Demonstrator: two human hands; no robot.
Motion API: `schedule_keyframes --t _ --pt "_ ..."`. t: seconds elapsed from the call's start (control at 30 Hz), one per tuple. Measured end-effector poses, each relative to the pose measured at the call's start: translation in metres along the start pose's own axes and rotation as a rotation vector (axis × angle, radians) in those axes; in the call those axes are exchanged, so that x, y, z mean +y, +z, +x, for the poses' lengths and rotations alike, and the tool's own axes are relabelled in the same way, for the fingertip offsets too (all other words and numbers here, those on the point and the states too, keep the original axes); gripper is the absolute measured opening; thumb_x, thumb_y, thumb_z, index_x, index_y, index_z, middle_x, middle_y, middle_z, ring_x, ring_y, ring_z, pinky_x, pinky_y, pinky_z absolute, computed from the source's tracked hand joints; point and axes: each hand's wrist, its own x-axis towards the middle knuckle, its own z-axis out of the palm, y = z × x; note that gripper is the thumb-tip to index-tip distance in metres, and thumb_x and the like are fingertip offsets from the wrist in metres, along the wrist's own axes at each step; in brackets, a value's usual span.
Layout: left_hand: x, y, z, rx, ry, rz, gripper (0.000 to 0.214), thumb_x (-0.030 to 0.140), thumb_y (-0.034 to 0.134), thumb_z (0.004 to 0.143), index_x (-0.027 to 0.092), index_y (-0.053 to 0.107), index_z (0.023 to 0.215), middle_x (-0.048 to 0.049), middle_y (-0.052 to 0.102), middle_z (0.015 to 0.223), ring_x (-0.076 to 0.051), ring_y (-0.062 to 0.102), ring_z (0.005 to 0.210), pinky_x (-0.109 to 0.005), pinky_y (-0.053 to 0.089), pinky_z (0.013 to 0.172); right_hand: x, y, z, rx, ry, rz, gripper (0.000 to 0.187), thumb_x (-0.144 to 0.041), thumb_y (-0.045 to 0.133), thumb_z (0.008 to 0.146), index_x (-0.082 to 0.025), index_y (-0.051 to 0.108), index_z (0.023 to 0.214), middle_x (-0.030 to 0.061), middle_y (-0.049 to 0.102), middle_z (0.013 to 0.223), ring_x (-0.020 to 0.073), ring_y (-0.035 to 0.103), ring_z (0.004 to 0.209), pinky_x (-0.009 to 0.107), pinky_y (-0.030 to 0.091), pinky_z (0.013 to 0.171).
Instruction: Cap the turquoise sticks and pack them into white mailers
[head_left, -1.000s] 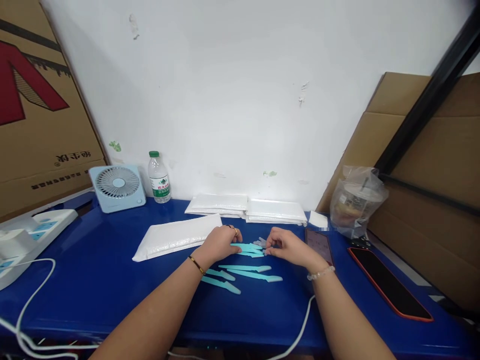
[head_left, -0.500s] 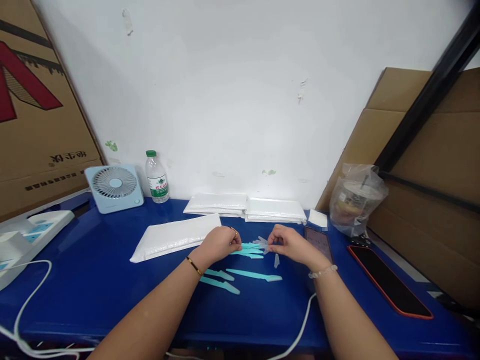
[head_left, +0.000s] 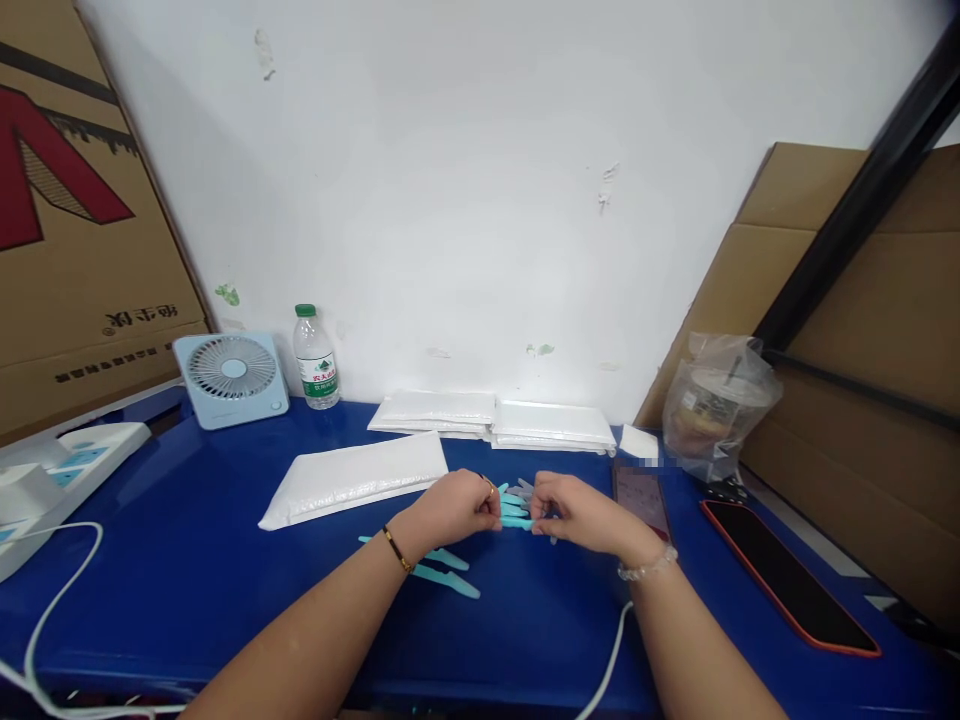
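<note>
Pinching one teal stick [head_left: 517,522], left hand [head_left: 457,508], right hand [head_left: 581,512] (two sticks [head_left: 450,582] loose).

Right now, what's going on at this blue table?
A person is working with both hands at the blue table. The left hand and right hand meet over a small bunch of teal plastic sticks, pinching it from either side. Two more teal sticks lie loose by the left wrist. A white padded mailer lies just behind, and a phone sits beside the right hand.
</note>
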Motion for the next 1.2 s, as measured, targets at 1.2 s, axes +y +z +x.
schedule_keyframes --t 1.2 --pt "-0.003 -0.017 -0.011 0.036 -0.055 0.176 0.012 0.030 0.059 0.075 0.021 0.067 0.075 -0.0011 0.067 0.076 -0.016 0.057 0.069 -0.025 0.035 0.058 -0.006 0.017 0.013 0.127 -0.022 0.221 0.017 -0.035 0.060 0.079 -0.018 0.065 0.081 0.0005 0.061 0.072 0.0108 0.052 0.058 0.022 0.040 0.051"
